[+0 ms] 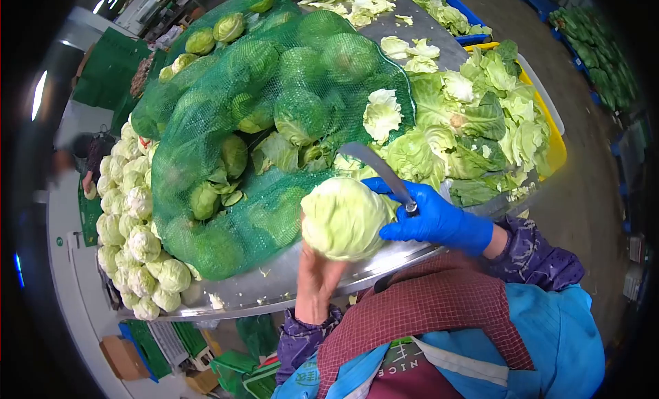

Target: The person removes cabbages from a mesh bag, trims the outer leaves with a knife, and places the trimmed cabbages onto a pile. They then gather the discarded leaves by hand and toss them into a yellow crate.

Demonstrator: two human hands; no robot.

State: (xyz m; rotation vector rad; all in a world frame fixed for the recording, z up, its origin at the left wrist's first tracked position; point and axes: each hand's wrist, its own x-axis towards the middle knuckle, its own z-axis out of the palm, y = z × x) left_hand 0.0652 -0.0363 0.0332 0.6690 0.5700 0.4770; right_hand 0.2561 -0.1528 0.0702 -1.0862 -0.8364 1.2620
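Note:
A trimmed pale green cabbage (347, 219) rests on my bare left hand (320, 270), whose fingers curl round its left side and underside. My right hand (439, 222), in a blue glove, is closed on a knife (379, 167) with a curved blade pointing up and left. Its gloved fingers also touch the cabbage's right side. Behind the cabbage, a green mesh bag (206, 138) lies spread over the metal table, with several cabbages inside and some showing at its opening. Loose outer leaves (446, 148) are heaped beyond my right hand.
Peeled cabbages (141, 244) are stacked at the table's left end. A yellow crate (552, 135) holding leaves stands at the right edge. The metal table's rim (247, 308) runs close before my body. Blue crates (470, 15) stand farther back.

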